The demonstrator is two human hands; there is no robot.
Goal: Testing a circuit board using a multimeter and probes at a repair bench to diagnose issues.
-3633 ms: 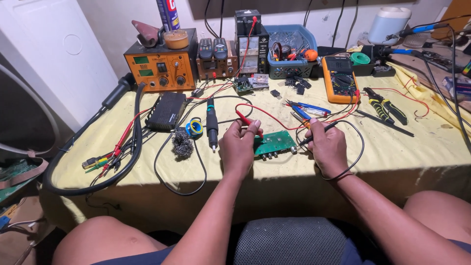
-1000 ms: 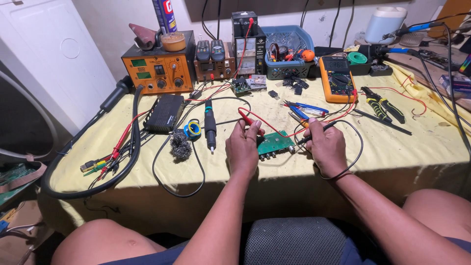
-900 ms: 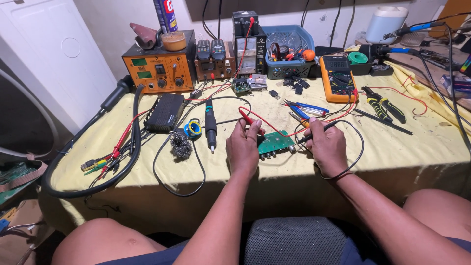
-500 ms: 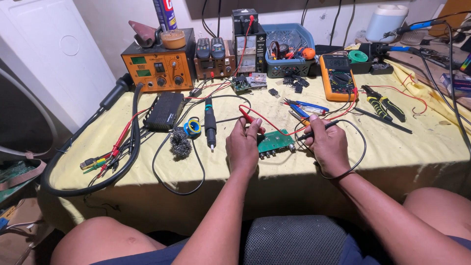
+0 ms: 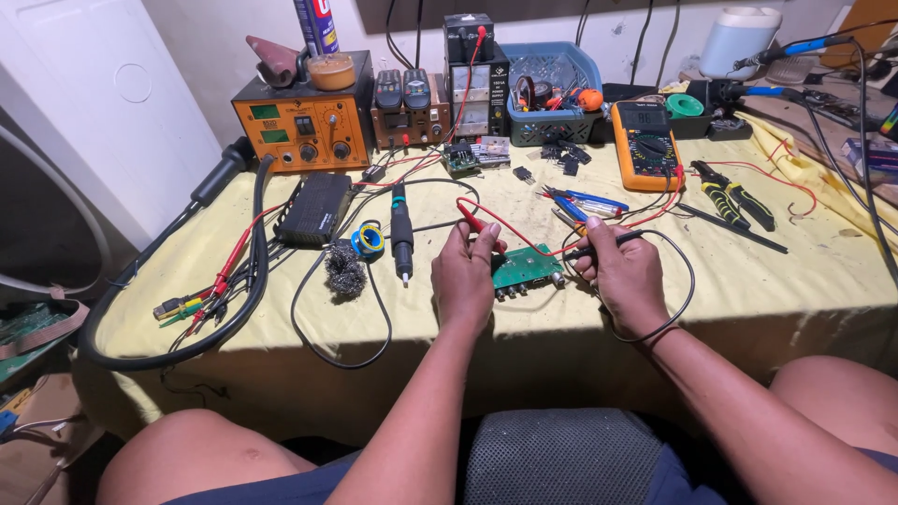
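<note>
Left hand: the left hand [image 5: 465,278] pinches a thin red test probe [image 5: 473,221], tip down beside the board.
Right hand: the right hand [image 5: 624,276] grips a thin black test probe [image 5: 599,248].
Board: a small green rectangular circuit board [image 5: 526,269] lies on the yellow tablecloth [image 5: 795,281], between both hands.
Nearby: a black-handled soldering iron [image 5: 401,231] lies just left; an orange-cased multimeter [image 5: 644,146] sits behind.

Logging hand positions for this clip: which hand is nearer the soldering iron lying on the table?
Left. The left hand, holding the red probe, sits just right of the soldering iron. The right hand, with the black probe, is beyond the green board, farther away.
</note>
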